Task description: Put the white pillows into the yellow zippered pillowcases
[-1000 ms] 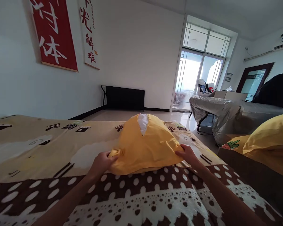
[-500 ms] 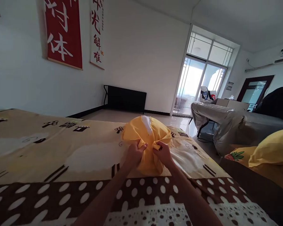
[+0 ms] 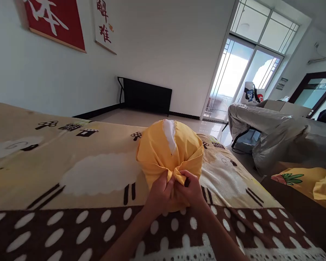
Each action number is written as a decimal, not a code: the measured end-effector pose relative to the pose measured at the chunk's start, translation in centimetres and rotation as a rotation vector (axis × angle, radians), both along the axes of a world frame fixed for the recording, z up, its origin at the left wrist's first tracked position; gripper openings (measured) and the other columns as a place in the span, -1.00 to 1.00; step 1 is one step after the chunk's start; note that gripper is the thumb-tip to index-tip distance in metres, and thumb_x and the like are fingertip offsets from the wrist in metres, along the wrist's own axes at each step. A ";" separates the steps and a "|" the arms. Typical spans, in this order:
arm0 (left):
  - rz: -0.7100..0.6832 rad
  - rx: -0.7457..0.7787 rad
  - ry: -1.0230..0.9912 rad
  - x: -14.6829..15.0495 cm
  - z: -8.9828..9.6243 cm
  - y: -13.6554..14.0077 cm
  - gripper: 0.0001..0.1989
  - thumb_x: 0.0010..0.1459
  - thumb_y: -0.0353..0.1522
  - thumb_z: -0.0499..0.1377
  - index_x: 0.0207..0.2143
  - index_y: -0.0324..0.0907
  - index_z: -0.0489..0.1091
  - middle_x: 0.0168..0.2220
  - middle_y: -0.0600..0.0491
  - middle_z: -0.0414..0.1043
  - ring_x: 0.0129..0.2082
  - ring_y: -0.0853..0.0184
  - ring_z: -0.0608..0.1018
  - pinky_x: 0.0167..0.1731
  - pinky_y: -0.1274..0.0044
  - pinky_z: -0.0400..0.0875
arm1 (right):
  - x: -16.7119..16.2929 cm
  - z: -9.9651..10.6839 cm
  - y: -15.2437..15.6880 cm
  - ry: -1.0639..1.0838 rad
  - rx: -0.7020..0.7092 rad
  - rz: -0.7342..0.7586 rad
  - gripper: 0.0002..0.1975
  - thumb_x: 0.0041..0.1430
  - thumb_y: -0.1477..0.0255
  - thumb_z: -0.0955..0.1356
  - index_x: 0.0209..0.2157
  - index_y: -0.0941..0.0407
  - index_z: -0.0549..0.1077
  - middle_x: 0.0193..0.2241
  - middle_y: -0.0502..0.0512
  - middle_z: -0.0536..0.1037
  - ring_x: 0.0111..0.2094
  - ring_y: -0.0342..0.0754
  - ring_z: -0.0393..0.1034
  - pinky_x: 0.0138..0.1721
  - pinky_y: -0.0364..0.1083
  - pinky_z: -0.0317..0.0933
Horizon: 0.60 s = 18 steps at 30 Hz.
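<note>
A rounded yellow pillowcase bundle (image 3: 154,148) rests on the patterned blanket (image 3: 97,145). White material (image 3: 169,134) shows through a slit at its top. My left hand (image 3: 160,192) is closed, pinching a gathered corner of the yellow cloth between thumb and fingers. Opposite it, my right hand (image 3: 192,192) pinches another twisted corner. Both hands are side by side at the bundle's near face, where the two gathered ends meet. The underside of the bundle is hidden behind my hands and wrists.
To the right lies more yellow cloth (image 3: 309,181) with a plant print, on a dark brown surface. Beyond stands a table under grey plastic sheeting (image 3: 277,127), bearing boxes and a bag. A black folded panel (image 3: 146,96) leans by the wall.
My hands have come closer together, bringing the two pinched cloth ends into contact. The view has tilted down and moved nearer, so the bundle looks larger.
</note>
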<state>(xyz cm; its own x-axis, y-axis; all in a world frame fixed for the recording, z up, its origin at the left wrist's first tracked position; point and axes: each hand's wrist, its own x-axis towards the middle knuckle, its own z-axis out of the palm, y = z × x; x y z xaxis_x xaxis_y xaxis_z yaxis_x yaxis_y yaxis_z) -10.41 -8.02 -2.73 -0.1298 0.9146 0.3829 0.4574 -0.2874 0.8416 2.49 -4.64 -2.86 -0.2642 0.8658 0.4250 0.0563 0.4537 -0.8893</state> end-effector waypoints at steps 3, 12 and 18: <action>0.034 -0.014 0.071 -0.1 0.5 -0.3 -0.72 0.12 -0.13 -0.08 -0.48 -0.13 0.11 -0.55 0.14 0.25 -0.51 0.34 0.36 -0.47 0.51 0.24 | 0.3 0.1 -0.4 -0.039 -0.014 0.077 -0.67 -0.16 0.47 0.35 -0.24 0.16 0.42 -0.37 0.03 0.51 -0.35 -0.08 0.38 -0.28 -0.13 0.29; 0.288 0.041 0.364 0.2 -0.9 0.4 -0.67 0.11 -0.06 -0.07 -0.44 -0.13 0.15 -0.49 -0.01 0.37 -0.46 0.18 0.48 -0.47 0.43 0.31 | 1.7 0.6 0.4 -0.013 -0.024 0.294 -0.66 -0.09 0.55 0.27 -0.24 0.11 0.52 -0.18 0.07 0.53 -0.13 -0.02 0.40 -0.05 -0.04 0.28; 0.305 0.178 0.555 -1.0 -2.2 1.7 -0.80 0.11 -0.22 -0.11 -0.49 -0.09 0.12 -0.52 -0.02 0.36 -0.47 0.18 0.47 -0.47 0.44 0.30 | -0.1 0.1 0.2 0.006 0.020 0.168 -0.63 -0.14 0.60 0.24 -0.27 0.12 0.53 -0.29 0.05 0.57 -0.24 -0.04 0.43 -0.14 -0.08 0.30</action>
<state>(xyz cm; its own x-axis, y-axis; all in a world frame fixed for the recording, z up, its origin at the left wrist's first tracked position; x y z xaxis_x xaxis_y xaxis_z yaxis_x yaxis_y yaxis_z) -11.46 -6.31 -4.91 -0.1128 0.7848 0.6094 0.8927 -0.1892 0.4089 2.42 -4.40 -2.80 -0.4024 0.8008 0.4436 -0.0270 0.4740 -0.8801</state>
